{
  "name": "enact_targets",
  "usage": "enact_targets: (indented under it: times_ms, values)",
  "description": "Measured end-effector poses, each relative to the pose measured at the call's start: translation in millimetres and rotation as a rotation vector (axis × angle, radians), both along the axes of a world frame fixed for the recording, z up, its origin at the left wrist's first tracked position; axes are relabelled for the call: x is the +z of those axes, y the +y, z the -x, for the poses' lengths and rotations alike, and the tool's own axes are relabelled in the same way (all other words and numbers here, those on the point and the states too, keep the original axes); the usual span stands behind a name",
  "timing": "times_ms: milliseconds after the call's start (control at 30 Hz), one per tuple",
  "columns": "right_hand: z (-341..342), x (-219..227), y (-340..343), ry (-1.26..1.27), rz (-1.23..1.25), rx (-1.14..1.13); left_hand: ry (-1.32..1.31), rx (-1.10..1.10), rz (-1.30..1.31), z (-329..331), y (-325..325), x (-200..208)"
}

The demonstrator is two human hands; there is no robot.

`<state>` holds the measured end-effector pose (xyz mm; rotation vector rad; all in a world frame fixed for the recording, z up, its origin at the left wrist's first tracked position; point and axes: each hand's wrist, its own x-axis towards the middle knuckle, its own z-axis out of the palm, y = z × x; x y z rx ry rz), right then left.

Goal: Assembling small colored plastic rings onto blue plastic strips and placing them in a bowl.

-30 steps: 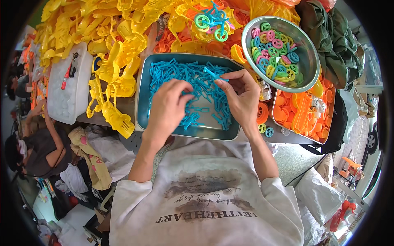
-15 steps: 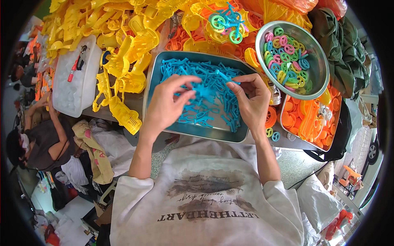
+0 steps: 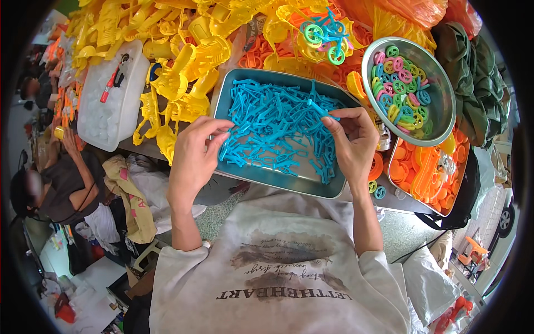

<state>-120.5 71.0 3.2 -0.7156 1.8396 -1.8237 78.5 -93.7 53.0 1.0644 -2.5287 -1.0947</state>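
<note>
A metal tray (image 3: 272, 180) holds a heap of small blue plastic bicycle-frame parts (image 3: 261, 111). Over its right side, my right hand (image 3: 354, 142) pinches a blue part (image 3: 319, 107) between thumb and fingertips; the part points toward the tray's middle. At the tray's left rim is my left hand (image 3: 194, 158), its fingers curled and the tips a little apart from the thumb. No part shows between them, and blue pieces lie right beside the thumb.
Left of the tray are yellow plastic parts (image 3: 192, 61) and a white tub (image 3: 108, 119). A steel bowl (image 3: 368, 69) of coloured rings stands at right, above a tray of orange parts (image 3: 411, 172). An assembled toy bicycle (image 3: 328, 33) lies behind. A person (image 3: 69, 183) sits at far left.
My left hand has moved from over the tray's middle to its left rim; a blurred blue piece near it is gone. My right hand still grips its blue part. The whole view has shifted slightly.
</note>
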Motion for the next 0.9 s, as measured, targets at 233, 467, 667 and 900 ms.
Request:
enact_targets:
  times_ms: [233, 467, 667, 900]
  values:
    - [2, -7, 2, -0.053, 0.129, -0.054, 0.124, -0.068, 0.125, 17, 11, -20]
    - [5, -8, 0, -0.059, 0.217, -0.05, 0.304, -0.345, 0.331, 58, 32, -26]
    - [6, -11, 1, -0.038, 0.248, -0.045, -0.209, -0.371, 0.319, 35, 64, -10]
    - [8, -15, 4, -0.073, 0.385, -0.032, -0.123, -0.426, 0.485, 60, 73, -28]
